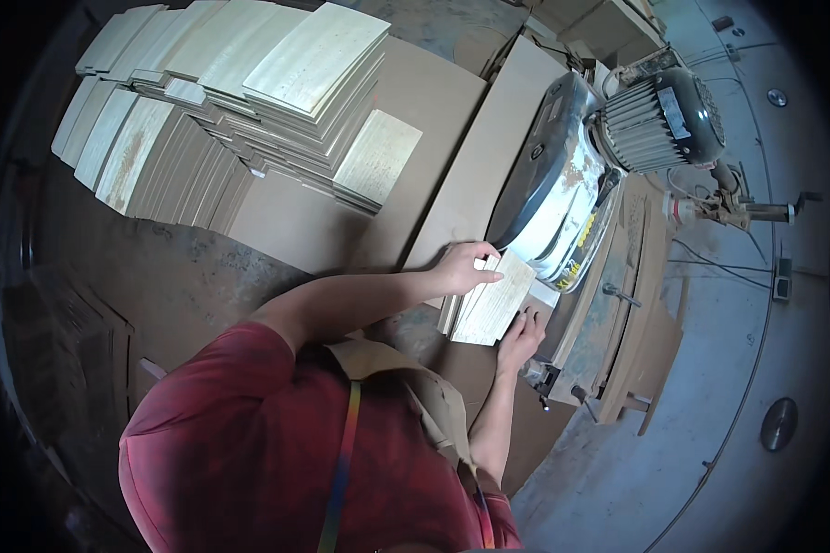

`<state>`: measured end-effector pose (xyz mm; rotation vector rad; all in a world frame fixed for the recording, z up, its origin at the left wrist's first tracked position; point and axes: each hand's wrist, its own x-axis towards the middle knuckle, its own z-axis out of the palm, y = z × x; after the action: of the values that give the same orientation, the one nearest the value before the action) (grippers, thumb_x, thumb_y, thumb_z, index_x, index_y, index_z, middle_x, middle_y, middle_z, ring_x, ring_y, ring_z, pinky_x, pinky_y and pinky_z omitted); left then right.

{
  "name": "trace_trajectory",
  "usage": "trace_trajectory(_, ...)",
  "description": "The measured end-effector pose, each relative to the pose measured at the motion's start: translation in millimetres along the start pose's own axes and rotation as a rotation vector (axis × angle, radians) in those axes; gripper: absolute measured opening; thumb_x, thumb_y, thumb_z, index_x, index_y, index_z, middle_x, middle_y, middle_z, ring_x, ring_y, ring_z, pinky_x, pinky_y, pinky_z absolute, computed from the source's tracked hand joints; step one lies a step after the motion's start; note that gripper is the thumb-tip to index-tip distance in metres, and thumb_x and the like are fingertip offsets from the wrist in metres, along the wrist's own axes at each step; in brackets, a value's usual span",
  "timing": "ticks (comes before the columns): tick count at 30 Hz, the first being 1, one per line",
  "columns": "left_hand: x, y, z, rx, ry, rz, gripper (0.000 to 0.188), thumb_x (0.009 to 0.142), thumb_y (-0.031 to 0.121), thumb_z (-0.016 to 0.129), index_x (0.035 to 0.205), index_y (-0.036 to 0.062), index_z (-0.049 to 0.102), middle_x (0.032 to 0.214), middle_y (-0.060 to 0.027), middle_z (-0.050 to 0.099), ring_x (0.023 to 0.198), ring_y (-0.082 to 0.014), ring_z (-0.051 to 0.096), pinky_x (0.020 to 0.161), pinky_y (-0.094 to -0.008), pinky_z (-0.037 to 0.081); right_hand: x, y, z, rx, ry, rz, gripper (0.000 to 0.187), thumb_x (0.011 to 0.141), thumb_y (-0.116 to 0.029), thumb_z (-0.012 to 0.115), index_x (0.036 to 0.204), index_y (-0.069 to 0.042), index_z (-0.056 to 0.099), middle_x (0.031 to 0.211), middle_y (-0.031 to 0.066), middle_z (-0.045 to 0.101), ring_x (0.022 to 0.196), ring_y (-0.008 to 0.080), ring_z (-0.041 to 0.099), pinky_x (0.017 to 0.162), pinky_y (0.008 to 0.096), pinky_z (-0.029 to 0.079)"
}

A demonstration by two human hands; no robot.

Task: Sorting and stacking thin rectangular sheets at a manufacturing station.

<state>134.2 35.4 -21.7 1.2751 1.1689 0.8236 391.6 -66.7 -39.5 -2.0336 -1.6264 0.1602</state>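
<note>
A small stack of pale wooden boards (496,301) lies on the machine's table in front of me, beside the rounded machine housing (549,175). My left hand (466,270) grips the far left edge of the boards, with the thumb over the top face and the fingers bent at the far side. At the near right edge my right hand (520,343) presses its curled fingers against the boards. The undersides of the boards and the part of the machine behind the housing are hidden.
A finned electric motor (659,120) sits behind the housing. Tall stacks of boards (318,55) stand on a brown panel (424,78) at the far left, with one low pile (378,157) beside them. Wooden rails (650,304) and a hand crank (784,210) lie to the right.
</note>
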Motion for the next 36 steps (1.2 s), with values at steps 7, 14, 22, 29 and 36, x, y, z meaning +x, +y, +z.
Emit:
trace_trajectory(7,2,-20,8,0.007,0.088,0.114,0.043,0.092,0.011,0.091,0.132,0.0039,0.076,0.117,-0.0128,0.08,0.101,-0.0233,0.076,0.094,-0.0365,0.062,-18,-113,-17,0.105,-0.114,-0.051,0.061,0.099,-0.028,0.082,0.146,0.008,0.069,0.155,0.0315,0.062,0.134,0.0535,0.063,0.113,0.0519,0.054)
trace_trajectory(14,-13,-6,-19,-0.046,0.008,0.021,0.043,0.091,0.011,0.091,0.13,0.0016,0.077,0.115,-0.0115,0.081,0.099,-0.0247,0.077,0.091,-0.0377,0.062,-60,-70,-28,0.039,-0.051,-0.018,0.08,0.09,-0.035,0.089,0.152,0.007,0.062,0.154,0.0303,0.058,0.132,0.0492,0.061,0.11,0.051,0.054)
trace_trajectory(22,-24,-3,-88,-0.046,-0.24,0.072,0.056,0.094,0.002,0.083,0.148,0.0047,0.072,0.13,-0.0105,0.08,0.11,-0.0223,0.074,0.101,-0.0372,0.061,-59,-39,19,-0.214,0.041,-0.118,0.071,0.088,-0.013,0.084,0.151,0.008,0.06,0.149,0.0289,0.059,0.141,0.0481,0.056,0.123,0.0545,0.046)
trace_trajectory(29,-23,32,-124,-0.217,-0.198,-0.166,0.052,0.097,-0.008,0.079,0.147,0.0065,0.072,0.127,-0.0075,0.08,0.11,-0.0162,0.075,0.097,-0.0286,0.062,-30,-83,1,-0.192,-0.198,-0.145,0.067,0.092,-0.013,0.078,0.156,-0.002,0.06,0.157,0.0221,0.058,0.152,0.0457,0.052,0.124,0.0518,0.046)
trace_trajectory(36,-16,32,-132,-0.208,-0.204,-0.229,0.046,0.098,0.002,0.085,0.142,0.0068,0.074,0.121,-0.0085,0.081,0.103,-0.0165,0.076,0.097,-0.028,0.06,6,-70,57,-0.211,0.116,-0.228,0.062,0.094,-0.016,0.08,0.153,-0.002,0.063,0.156,0.0211,0.059,0.141,0.0467,0.058,0.117,0.052,0.05)
